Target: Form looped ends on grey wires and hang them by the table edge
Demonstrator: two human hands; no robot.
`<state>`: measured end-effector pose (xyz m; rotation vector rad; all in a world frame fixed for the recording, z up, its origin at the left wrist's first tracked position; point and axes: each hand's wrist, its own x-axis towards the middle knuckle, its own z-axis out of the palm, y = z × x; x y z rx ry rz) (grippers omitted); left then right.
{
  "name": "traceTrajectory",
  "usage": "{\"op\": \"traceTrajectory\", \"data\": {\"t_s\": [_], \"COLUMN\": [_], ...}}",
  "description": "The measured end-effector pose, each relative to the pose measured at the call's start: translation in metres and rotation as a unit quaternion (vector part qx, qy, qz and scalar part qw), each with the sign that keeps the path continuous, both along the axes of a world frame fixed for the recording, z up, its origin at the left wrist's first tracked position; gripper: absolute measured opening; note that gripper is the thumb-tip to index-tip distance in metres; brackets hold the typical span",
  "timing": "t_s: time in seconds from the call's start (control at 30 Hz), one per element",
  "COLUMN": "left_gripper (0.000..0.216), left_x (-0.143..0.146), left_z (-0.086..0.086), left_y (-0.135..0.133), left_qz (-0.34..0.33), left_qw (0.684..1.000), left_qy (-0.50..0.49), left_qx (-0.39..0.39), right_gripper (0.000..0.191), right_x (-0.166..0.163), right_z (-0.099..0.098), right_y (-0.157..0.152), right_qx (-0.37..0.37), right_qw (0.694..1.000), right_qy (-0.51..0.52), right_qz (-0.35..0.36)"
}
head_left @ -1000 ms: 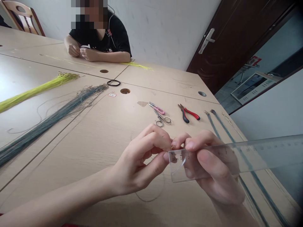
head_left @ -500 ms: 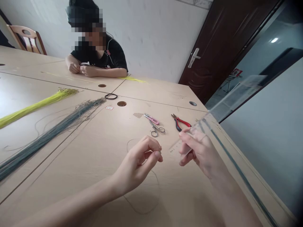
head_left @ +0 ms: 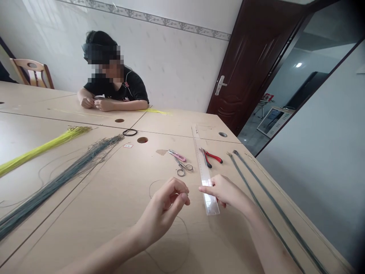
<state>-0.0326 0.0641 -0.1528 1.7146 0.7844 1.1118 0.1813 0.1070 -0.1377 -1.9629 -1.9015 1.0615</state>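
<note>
Between the thumb and fingers of my right hand is a clear plastic ruler, its far end pointing away across the table. My left hand is closed in a pinch on the end of a thin dark cord, which loops down over the tabletop below and behind the hand. Ahead of my hands lie silver scissors and pink-handled snips, touching or overlapping. Pliers with red and dark handles lie just beyond the right hand, partly seen through the ruler.
Bundles of yellow cords and grey-blue cords stretch across the left. More dark cords run along the right edge. A black ring lies near a table hole. Across the table sits a person in black.
My right hand has swung the ruler from slanting up to the right to pointing forward, over the pliers' side. The left hand keeps its pinch. The camera view has tilted up.
</note>
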Motion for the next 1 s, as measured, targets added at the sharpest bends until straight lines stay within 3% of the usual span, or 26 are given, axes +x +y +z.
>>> {"op": "traceTrajectory", "data": {"t_s": [0.27, 0.53, 0.63, 0.77, 1.0], "left_gripper": [0.022, 0.019, 0.017, 0.013, 0.014], "left_x": [-0.001, 0.000, 0.000, -0.001, -0.005], "left_z": [-0.001, 0.004, 0.006, 0.005, -0.001], "left_y": [0.003, 0.003, 0.004, 0.007, 0.014], "left_qz": [0.024, 0.044, 0.057, 0.086, 0.079], "left_qw": [0.999, 0.997, 0.995, 0.983, 0.932], "left_qy": [0.005, 0.057, 0.079, 0.119, 0.196], "left_qx": [-0.046, -0.015, 0.023, 0.108, 0.294], "right_gripper": [0.038, 0.050, 0.049, 0.045, 0.030], "right_x": [-0.006, 0.005, -0.003, -0.027, -0.042], "right_z": [-0.007, 0.005, 0.016, 0.020, 0.009], "right_y": [0.003, -0.004, -0.009, -0.020, -0.029], "right_qx": [-0.043, 0.033, 0.078, 0.072, 0.064], "right_qw": [0.997, 0.997, 0.997, 0.983, 0.965], "right_qy": [-0.053, -0.060, 0.025, 0.162, 0.244], "right_qz": [0.021, -0.021, -0.012, 0.041, 0.070]}}
